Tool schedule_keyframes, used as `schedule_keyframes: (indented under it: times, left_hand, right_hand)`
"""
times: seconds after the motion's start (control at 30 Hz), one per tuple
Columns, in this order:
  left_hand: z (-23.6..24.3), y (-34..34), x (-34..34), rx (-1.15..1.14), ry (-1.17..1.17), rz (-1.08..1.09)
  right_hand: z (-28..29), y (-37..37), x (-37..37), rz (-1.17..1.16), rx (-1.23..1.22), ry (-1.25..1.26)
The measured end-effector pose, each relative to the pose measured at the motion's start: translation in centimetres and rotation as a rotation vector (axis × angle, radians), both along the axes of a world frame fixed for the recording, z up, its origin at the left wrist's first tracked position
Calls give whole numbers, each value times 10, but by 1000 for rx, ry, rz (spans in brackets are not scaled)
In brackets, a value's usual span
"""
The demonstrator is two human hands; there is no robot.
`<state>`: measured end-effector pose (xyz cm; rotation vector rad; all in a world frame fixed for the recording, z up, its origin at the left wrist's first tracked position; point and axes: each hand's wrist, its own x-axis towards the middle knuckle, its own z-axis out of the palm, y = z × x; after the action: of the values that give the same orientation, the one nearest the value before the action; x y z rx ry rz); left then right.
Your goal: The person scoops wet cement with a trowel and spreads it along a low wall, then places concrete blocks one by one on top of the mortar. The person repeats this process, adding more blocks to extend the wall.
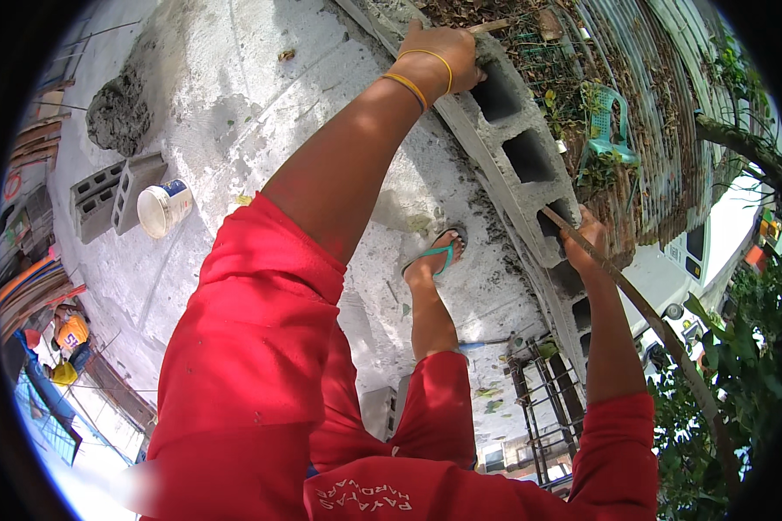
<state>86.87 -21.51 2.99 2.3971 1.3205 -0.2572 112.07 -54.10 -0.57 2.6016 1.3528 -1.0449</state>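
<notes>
Two hands on one hollow concrete block (517,152) atop the wall, far right.
It looks heavy, stiff and rough, best gripped at both ends; left hand (443,56) curls closed over the far end; right hand (586,239) grips the near end, a thin stick (643,308) beside it.

— Any packages or labels near you?

— One: a white plastic bucket (162,208) lying on its side on the concrete, well off to the left of my left hand (439,54) and lower down, just beside two grey hollow blocks (104,198). A blue and orange label wraps its wall.

— Signs or screens?

— None I can make out.
</notes>
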Motion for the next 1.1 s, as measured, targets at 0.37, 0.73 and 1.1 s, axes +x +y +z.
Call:
schedule_keyframes:
  times: [0.37, 0.73, 1.1]
  left_hand:
    - [-108, -30, -76, -837, -944, 1559]
    - [-178, -6, -24, -1324, -1142, 1464]
    - [-208, -2, -23, -1535, -1365, 1328]
  right_hand:
    - [6, 4, -3, -55, -42, 73]
    - [-14, -16, 4, -67, -53, 2]
    - [-23, -21, 10, 6, 130, 81]
